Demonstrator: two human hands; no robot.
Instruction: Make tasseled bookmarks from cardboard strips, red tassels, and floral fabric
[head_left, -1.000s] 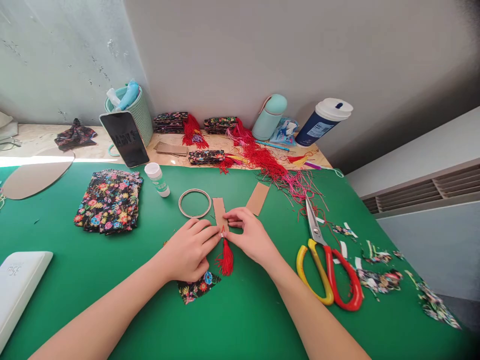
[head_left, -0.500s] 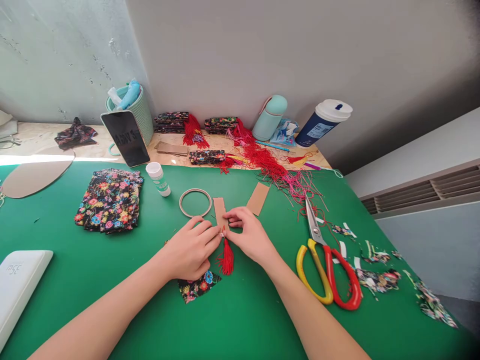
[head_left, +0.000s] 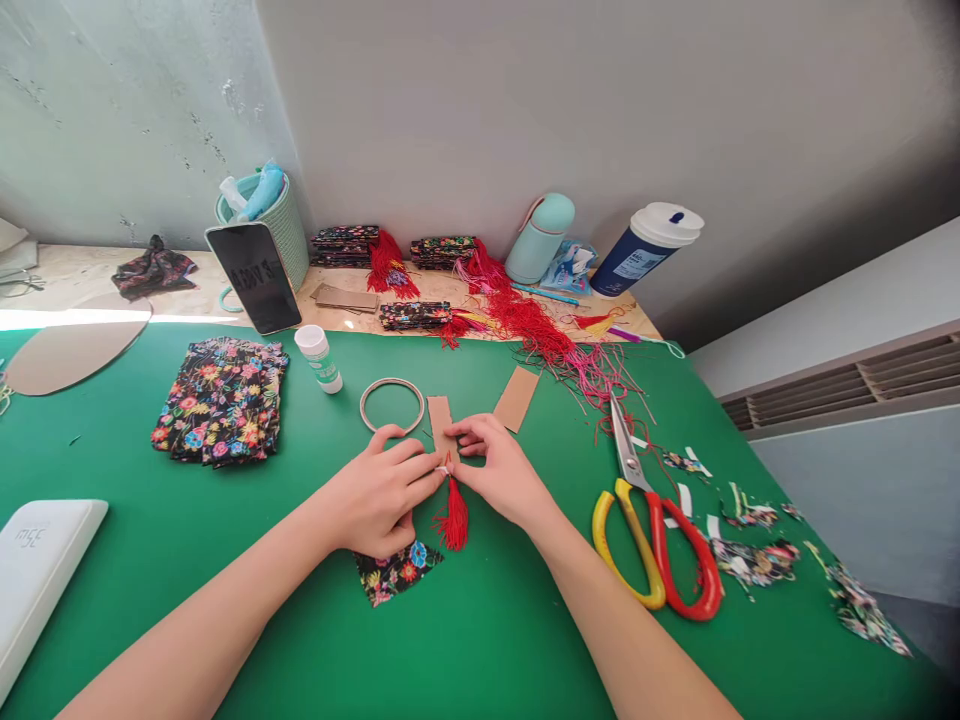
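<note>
A narrow cardboard strip [head_left: 439, 420] lies on the green mat with a red tassel [head_left: 453, 520] at its near end. My left hand [head_left: 386, 490] presses its fingertips at the strip's lower left, where the tassel cord and a small white bit meet the card. From the other side, my right hand [head_left: 499, 470] pinches the strip's right edge, thumb near the top of the tassel. Under my left hand, partly hidden, is a floral fabric piece [head_left: 397, 575]. A roll of thin tape [head_left: 362, 405] lies just beyond my left hand. Another cardboard piece [head_left: 516, 398] rests beyond my right hand.
Open scissors [head_left: 636, 480] and fabric scraps [head_left: 757, 560] lie right. Folded floral fabric [head_left: 221, 400], a glue stick [head_left: 319, 360] and a phone [head_left: 255, 277] stand or lie left. Behind are a red thread pile [head_left: 532, 325], a bottle [head_left: 540, 240] and a cup [head_left: 646, 250].
My left hand's fingers have shifted slightly at the strip's near end. My right hand, the strip and the tassel look nearly the same.
</note>
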